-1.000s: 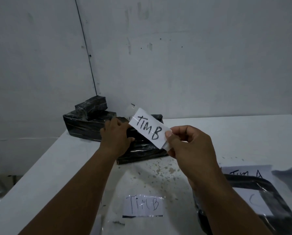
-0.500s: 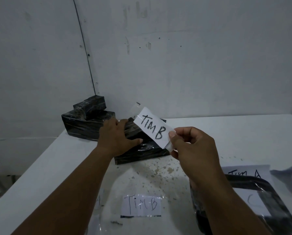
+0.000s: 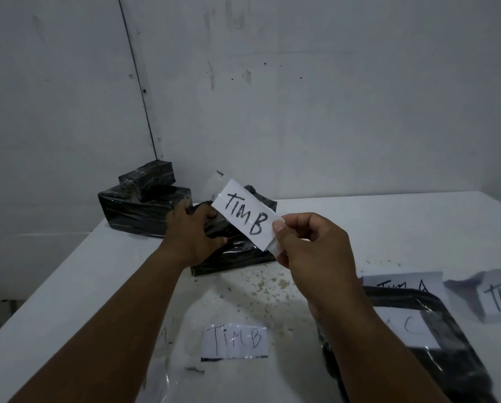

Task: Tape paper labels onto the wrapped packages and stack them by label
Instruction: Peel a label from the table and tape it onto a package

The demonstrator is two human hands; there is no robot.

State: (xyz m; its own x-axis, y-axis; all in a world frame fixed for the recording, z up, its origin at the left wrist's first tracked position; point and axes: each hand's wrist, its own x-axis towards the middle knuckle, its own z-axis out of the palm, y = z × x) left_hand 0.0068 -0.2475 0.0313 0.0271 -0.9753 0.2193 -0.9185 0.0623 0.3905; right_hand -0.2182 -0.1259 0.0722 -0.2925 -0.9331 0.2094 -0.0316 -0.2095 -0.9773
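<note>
- Grey, scuffed wall (image 3: 301, 97) behind, with a thin dark line running down it on the left, and a white table (image 3: 389, 228) filling the lower half of the view.
- Far left on the table sits a big package (image 3: 132, 216) in black wrap, with a small package (image 3: 150, 177) resting on top of it.
- Just right of that, the left hand (image 3: 191, 234) is down on a third package (image 3: 237, 251), fingers curled over its far edge, gripping the black wrap.
- Above that package a label (image 3: 244, 218) reading "TiM B" is held tilted in the air, with clear tape sticking out past its top-left corner.
- The right hand (image 3: 310, 248) pinches the label's lower right end between thumb and fingers, the other fingers curled in.
- Near the front edge, a second "TiM B" slip (image 3: 234, 340) lies flat under clear film.
- Right of the forearm lies a black pack (image 3: 435, 344) with a white slip on it, partly hidden, and a "TiM A" sheet (image 3: 403, 282) behind it.
- At the right edge, another slip (image 3: 499, 298) is cut off by the frame.
</note>
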